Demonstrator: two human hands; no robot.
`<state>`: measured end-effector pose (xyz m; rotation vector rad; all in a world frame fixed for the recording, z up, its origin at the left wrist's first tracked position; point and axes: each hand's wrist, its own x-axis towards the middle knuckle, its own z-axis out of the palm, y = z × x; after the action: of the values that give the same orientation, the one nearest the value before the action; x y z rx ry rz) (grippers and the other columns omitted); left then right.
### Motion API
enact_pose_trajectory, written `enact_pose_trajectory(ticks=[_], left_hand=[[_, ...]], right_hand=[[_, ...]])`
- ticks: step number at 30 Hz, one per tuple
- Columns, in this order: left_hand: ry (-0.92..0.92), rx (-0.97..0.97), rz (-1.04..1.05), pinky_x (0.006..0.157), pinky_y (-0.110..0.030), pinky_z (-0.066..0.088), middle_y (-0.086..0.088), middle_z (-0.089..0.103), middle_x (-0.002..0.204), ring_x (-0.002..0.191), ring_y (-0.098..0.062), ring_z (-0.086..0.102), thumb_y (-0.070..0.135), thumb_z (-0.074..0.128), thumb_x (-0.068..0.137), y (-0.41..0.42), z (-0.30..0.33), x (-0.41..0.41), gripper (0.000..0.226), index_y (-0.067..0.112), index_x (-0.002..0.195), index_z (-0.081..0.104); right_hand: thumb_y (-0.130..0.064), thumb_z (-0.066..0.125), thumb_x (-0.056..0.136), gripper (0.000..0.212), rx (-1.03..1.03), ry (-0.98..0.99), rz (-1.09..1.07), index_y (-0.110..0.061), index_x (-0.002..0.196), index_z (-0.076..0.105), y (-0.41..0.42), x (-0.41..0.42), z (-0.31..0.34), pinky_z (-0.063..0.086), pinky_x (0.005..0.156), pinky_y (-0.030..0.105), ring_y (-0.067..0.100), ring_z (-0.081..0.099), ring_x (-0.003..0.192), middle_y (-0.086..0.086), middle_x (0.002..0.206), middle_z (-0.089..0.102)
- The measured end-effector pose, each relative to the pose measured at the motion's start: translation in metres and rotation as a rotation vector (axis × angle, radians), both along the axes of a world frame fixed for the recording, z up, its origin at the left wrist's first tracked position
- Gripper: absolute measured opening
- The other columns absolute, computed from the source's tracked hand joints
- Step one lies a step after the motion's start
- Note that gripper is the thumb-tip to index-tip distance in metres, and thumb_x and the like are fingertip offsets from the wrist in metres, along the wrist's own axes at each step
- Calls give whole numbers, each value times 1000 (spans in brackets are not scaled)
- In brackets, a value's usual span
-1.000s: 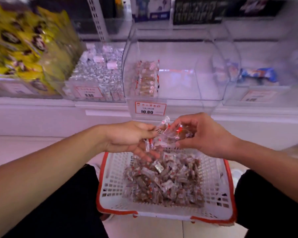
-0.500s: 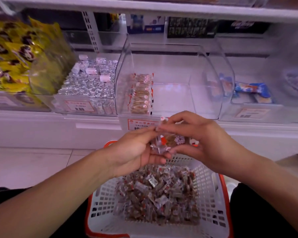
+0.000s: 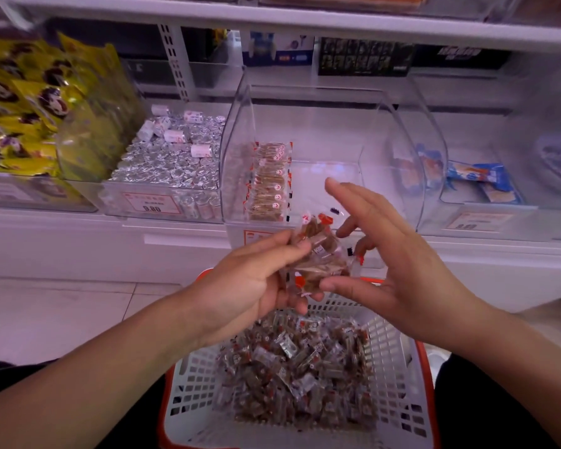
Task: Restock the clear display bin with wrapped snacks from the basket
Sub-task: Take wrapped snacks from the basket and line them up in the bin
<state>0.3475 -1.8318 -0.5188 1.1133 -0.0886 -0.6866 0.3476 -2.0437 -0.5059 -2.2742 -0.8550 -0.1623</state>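
A white basket with a red rim (image 3: 392, 377) sits low in front of me, holding a heap of brown wrapped snacks (image 3: 295, 371). Above it, my left hand (image 3: 250, 283) grips a bunch of the wrapped snacks (image 3: 318, 254). My right hand (image 3: 392, 264) touches the bunch's right side with its thumb below; its fingers are spread and mostly straight. The clear display bin (image 3: 386, 137) stands on the shelf just behind my hands. A neat row of the same snacks (image 3: 269, 183) lines its left side; the remaining floor of the bin is bare.
Left of the bin is a clear bin of silver-wrapped candies (image 3: 172, 163) and yellow snack bags (image 3: 30, 105). To the right, another clear bin holds blue packets (image 3: 480, 179). A white shelf board (image 3: 305, 14) runs overhead. Tiled floor (image 3: 62, 315) lies at left.
The view has tilted up toward the shelf. Both hands rose with the bunch of snacks toward the bin front, and my right hand's fingers have opened away from the bunch.
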Motion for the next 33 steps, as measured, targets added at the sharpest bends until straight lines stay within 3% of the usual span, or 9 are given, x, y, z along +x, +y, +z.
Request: enact_pose_trajectory(ticks=[3,7,11,16,18,21,26,30,33], left_hand=[[-69,69,-40,59,-26,53,-17,70,115,81,-19,67,21,62,86,3,0,0,38,9,122,64],[-110,112,-29,61,-23,53,-12,71,110,81,-16,66,15,66,81,2,1,-2,37,11,118,64],[-133,110,56,59,-23,51,-6,71,98,76,-13,65,12,68,77,-2,0,-4,38,10,114,61],[-1,-67,208,60,-24,52,-14,68,101,76,-16,62,39,62,91,-9,6,-3,44,7,122,57],[-61,27,227,63,-26,52,-16,69,104,81,-17,63,51,56,89,-9,7,-5,50,11,119,59],[-156,193,271,70,-30,55,-13,74,103,85,-20,70,58,65,81,-12,6,-10,55,14,113,59],[-129,128,331,73,-27,56,-8,75,98,87,-21,72,41,70,79,-14,5,-11,44,12,110,58],[-170,92,305,80,-25,55,-7,76,99,90,-16,71,30,65,86,-11,7,-8,39,11,118,53],[-180,95,321,94,-40,54,-8,75,100,89,-21,71,33,61,89,-9,6,-8,42,8,123,52]], right_hand=[[-46,70,84,85,-18,34,45,-27,155,25,-2,2,3,36,94,7,-6,46,120,-18,143,44],[-51,70,80,70,23,24,-15,-24,140,49,-1,1,0,50,77,18,2,59,98,-20,116,59],[-42,76,80,53,130,79,-75,-21,125,56,5,-3,-6,47,73,9,1,61,92,-20,105,63],[-24,80,81,41,385,250,-141,-26,113,55,17,-7,-12,57,78,40,19,68,92,-9,102,67],[-21,81,80,40,354,205,-147,-23,111,56,21,-8,-11,57,75,32,14,67,88,-10,100,67],[-23,83,78,42,230,81,-144,-20,112,59,28,-8,-10,52,70,18,7,64,87,-12,100,64],[-30,83,77,43,56,-106,-159,-15,113,63,31,-3,-7,43,83,14,8,54,99,-5,109,55],[-25,84,77,55,30,-176,-100,-24,125,57,31,0,-2,41,86,12,0,51,94,-8,106,59],[-22,83,76,54,62,-187,-110,-25,124,59,34,1,3,40,85,10,0,54,92,-9,103,62]])
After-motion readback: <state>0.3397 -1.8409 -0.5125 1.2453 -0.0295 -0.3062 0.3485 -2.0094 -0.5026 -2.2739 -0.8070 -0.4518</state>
